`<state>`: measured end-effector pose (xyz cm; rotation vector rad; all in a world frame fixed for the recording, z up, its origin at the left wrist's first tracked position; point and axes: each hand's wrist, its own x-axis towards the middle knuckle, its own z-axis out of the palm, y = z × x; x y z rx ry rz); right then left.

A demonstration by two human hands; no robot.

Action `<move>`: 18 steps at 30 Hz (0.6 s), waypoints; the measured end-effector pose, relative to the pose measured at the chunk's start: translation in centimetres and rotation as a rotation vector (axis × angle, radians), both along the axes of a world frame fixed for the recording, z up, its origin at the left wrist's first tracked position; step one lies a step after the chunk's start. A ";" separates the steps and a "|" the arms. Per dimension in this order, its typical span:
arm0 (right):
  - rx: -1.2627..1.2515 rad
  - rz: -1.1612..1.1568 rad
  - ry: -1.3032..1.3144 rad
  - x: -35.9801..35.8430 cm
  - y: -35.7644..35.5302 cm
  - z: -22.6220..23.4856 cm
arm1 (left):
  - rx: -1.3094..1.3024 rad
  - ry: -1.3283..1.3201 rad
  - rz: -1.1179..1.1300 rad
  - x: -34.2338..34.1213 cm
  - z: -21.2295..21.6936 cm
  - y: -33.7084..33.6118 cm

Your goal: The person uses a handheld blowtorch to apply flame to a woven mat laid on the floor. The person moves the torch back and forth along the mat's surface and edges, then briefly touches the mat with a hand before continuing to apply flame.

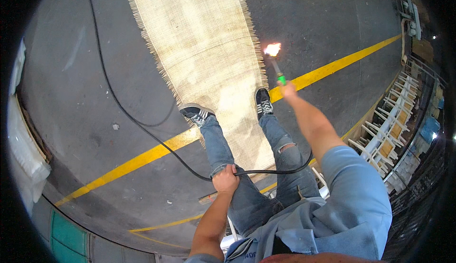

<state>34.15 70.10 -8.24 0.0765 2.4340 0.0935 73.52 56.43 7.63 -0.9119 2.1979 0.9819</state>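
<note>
Clearly, the torch [277,68] points forward, its long axis leaning left.

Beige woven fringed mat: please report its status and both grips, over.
Left grip on black flexible hose; right grip on lit grey-and-green torch. Mat spread on grey floor. Black-and-white shoes at mat edges.

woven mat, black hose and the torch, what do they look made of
Woven mat: probably coarse plant fibre, matte and straw-coloured, given the open weave and frayed edges.
Black hose: likely rubber or flexible plastic, smooth, bending in even curves.
Torch in the right hand: its greyish tube looks like metal, the bright green part perhaps plastic; too small to be sure.
</note>
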 end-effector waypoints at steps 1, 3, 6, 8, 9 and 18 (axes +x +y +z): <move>-0.049 -0.011 0.028 0.6 -0.9 -0.8 | 0.011 0.056 0.007 -1.0 -0.4 0.1; -0.154 -0.078 -0.179 6.7 -4.2 -2.9 | 0.025 0.037 -0.011 -0.4 -0.3 0.1; -0.255 -0.089 -0.342 12.0 -10.0 -4.2 | 0.037 0.086 0.004 -1.4 -0.6 0.2; -0.335 -0.060 -0.506 16.7 -15.8 -3.3 | 0.016 0.071 0.014 -0.8 -0.5 0.1; -0.394 -0.019 -0.533 18.7 -17.7 -2.8 | 0.017 0.056 -0.003 -0.8 -0.6 0.2; -0.643 0.329 -0.655 23.4 -27.4 2.9 | 0.022 0.030 -0.012 -0.9 -0.2 -0.9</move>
